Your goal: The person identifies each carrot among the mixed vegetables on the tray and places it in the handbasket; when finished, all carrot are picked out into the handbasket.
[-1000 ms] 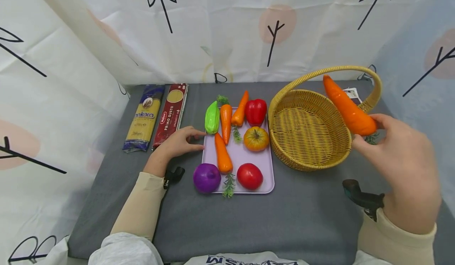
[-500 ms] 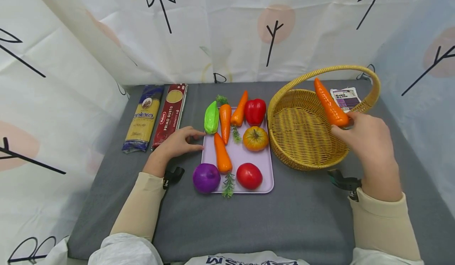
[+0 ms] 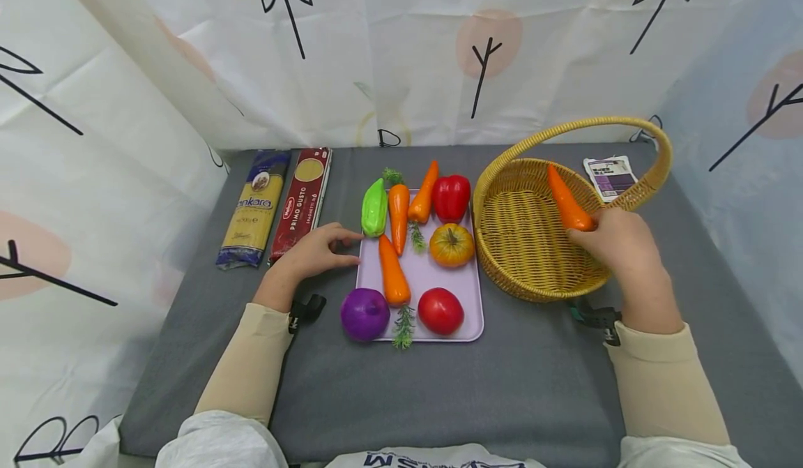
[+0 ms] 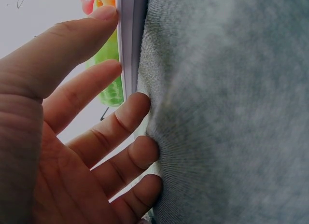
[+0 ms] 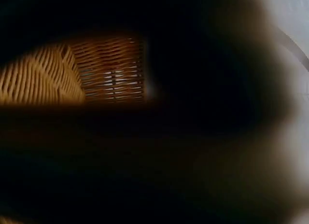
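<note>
In the head view my right hand point(image 3: 623, 245) pinches the thick end of an orange carrot point(image 3: 567, 199) inside the yellow wicker basket point(image 3: 486, 273). The right wrist view is mostly dark, with some woven wicker point(image 5: 43, 77) showing. My left hand point(image 3: 316, 250) rests at the left edge of the lilac tray point(image 3: 426, 266), thumb and fingers spread apart. In the left wrist view the left hand's fingers point(image 4: 111, 130) are relaxed, fingertips on the grey cloth and at the tray's rim point(image 4: 128, 45). Nearest them on the tray lies a green pepper point(image 3: 374, 208).
Around the tray are several carrots point(image 3: 394, 273), a red bell pepper point(image 3: 451, 198), a yellow-orange tomato point(image 3: 452, 245), a red tomato point(image 3: 441, 312) and a purple onion point(image 3: 365, 314). Two spaghetti packs point(image 3: 253, 210) lie at left. A printed packet point(image 3: 610, 176) is behind the basket.
My right hand has moved left and forward with the carrot, from beside the basket to inside it, uncovering the printed packet. The left hand has stayed put.
</note>
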The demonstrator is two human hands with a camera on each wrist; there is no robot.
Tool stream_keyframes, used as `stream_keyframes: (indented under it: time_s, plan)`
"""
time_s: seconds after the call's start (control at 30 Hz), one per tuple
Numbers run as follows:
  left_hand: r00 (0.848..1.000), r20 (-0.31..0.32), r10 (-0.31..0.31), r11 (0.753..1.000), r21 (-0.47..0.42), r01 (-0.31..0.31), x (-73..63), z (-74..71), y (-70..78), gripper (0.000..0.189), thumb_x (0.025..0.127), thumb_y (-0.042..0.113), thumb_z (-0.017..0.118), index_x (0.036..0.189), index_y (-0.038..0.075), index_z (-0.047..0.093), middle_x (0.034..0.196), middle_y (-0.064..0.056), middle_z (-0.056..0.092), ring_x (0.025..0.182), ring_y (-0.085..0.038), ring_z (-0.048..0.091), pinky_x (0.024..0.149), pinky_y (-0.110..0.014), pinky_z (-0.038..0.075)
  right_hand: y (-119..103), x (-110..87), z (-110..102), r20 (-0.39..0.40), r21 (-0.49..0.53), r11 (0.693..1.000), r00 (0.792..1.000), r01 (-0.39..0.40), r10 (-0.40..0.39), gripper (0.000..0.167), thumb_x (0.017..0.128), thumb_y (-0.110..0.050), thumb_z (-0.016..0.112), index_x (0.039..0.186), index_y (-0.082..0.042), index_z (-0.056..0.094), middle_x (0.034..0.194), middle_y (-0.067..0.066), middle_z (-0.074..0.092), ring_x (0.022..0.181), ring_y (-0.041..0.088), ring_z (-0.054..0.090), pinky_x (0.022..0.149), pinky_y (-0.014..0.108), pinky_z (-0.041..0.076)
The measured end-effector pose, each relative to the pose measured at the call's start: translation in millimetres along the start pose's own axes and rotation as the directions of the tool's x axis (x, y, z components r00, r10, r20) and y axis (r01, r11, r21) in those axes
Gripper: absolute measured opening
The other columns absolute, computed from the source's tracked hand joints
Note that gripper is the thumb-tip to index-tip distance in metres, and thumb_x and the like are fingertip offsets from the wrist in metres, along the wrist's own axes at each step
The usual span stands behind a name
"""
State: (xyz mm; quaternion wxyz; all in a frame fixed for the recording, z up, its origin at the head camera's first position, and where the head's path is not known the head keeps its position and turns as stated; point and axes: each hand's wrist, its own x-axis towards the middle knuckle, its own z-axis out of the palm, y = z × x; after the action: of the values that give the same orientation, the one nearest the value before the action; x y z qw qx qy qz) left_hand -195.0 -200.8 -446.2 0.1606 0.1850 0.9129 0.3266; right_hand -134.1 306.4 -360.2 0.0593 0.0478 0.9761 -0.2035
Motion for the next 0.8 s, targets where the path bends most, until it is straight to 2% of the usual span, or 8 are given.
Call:
stream_keyframes:
  time_s: [0.1, 0.23, 0.33, 0.57, 0.7, 0.8]
  plan:
    - [1.000, 0.000, 0.000, 1.000, 0.001, 0.000, -0.2, -0.3, 0.0, 0.053, 0.087, 0.039, 0.083, 0.134, 0.020, 0.070, 0.111, -0.004, 0.061, 0.095, -0.024, 0.052, 0.080, -0.038, 0.049, 1, 2.9, 5, 0.052, 0.009, 1.000, 0.998, -0.018, 0.017, 0.040, 0.093, -0.033, 0.068, 0.075, 0.001, 0.060, 0.065, 0.010, 0.054, 0.060, 0.027, 0.051, 0.054, 0.037, 0.039]
    - [1.000, 0.003, -0.007, 1.000, 0.000, 0.007, -0.3, -0.4, -0.5, 0.052, 0.087, 0.039, 0.083, 0.134, 0.021, 0.070, 0.111, -0.004, 0.061, 0.096, -0.024, 0.053, 0.080, -0.038, 0.049, 2, 6.0, 13, 0.142, 0.040, 0.997, 0.988, -0.072, 0.066, 0.040, 0.094, -0.032, 0.070, 0.079, 0.004, 0.061, 0.064, 0.012, 0.059, 0.057, 0.024, 0.056, 0.052, 0.036, 0.043]
    - [1.000, 0.006, -0.009, 1.000, -0.004, 0.009, 0.1, -0.1, -0.8, 0.051, 0.088, 0.038, 0.083, 0.134, 0.022, 0.070, 0.112, -0.003, 0.061, 0.097, -0.024, 0.053, 0.083, -0.038, 0.049, 1, 7.8, 18, 0.167, 0.044, 0.995, 0.983, -0.090, 0.082, 0.040, 0.093, -0.031, 0.072, 0.082, 0.007, 0.062, 0.064, 0.012, 0.063, 0.056, 0.024, 0.060, 0.053, 0.035, 0.044]
    - [1.000, -0.016, 0.002, 1.000, -0.005, -0.002, 0.8, 0.3, -0.9, 0.049, 0.087, 0.036, 0.084, 0.132, 0.021, 0.071, 0.110, -0.003, 0.061, 0.097, -0.024, 0.054, 0.083, -0.038, 0.050, -5, 4.5, 15, 0.135, 0.005, 0.997, 0.988, -0.071, 0.070, 0.040, 0.093, -0.033, 0.073, 0.083, 0.004, 0.064, 0.065, 0.009, 0.066, 0.059, 0.024, 0.061, 0.055, 0.035, 0.043]
    - [1.000, -0.016, 0.019, 1.000, -0.012, -0.019, -0.6, 1.4, -1.0, 0.051, 0.087, 0.037, 0.084, 0.133, 0.019, 0.071, 0.110, -0.004, 0.061, 0.095, -0.024, 0.053, 0.081, -0.039, 0.048, -11, -3.4, 5, 0.075, -0.003, 0.999, 0.996, -0.042, 0.042, 0.036, 0.095, -0.032, 0.069, 0.081, 0.001, 0.062, 0.065, 0.007, 0.061, 0.064, 0.027, 0.055, 0.056, 0.037, 0.039]
    - [0.999, -0.016, 0.037, 0.999, -0.006, -0.037, -0.7, -0.2, -1.7, 0.052, 0.087, 0.038, 0.083, 0.133, 0.018, 0.071, 0.109, -0.004, 0.060, 0.094, -0.024, 0.052, 0.079, -0.038, 0.048, -17, -11.8, -2, 0.009, -0.007, 1.000, 1.000, -0.023, 0.023, 0.039, 0.098, -0.033, 0.066, 0.102, 0.006, 0.068, 0.086, 0.023, 0.066, 0.080, 0.040, 0.058, 0.067, 0.049, 0.047]
